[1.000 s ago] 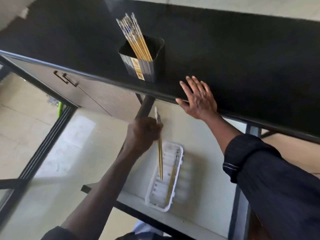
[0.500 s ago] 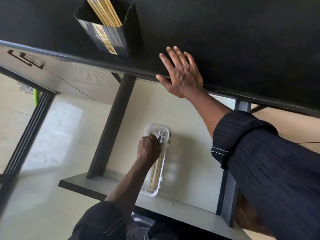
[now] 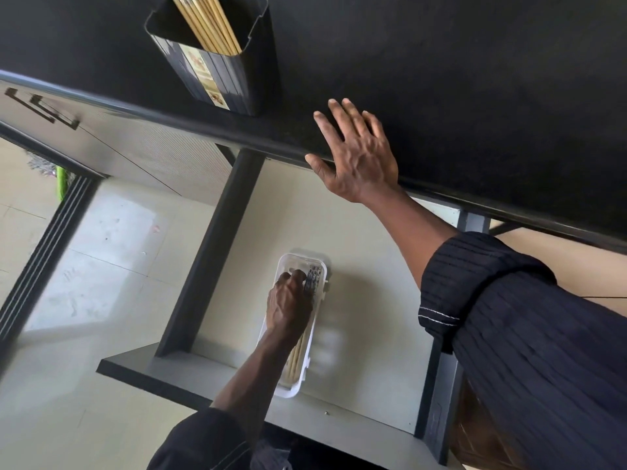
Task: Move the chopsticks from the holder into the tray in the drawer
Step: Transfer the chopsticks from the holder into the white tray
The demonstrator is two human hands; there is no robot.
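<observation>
Left hand [image 3: 288, 305] closed on chopsticks [image 3: 314, 278] in tray [image 3: 320, 266], lower centre | right hand [image 3: 356, 154] flat, open on bench [image 3: 475, 79] | risk: holder [image 3: 217, 69] upper left near edge; knock could tip it.

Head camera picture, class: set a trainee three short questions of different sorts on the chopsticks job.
1. True or false: the holder on the black counter has no chopsticks left in it.
2. Where does the left hand sit? A in the white tray; B on the counter; C on the cabinet handle.
3. Fill in: the right hand lies flat on the counter's ____.

Key: 1 false, holder chopsticks remain; 2 A; 3 edge.
</observation>
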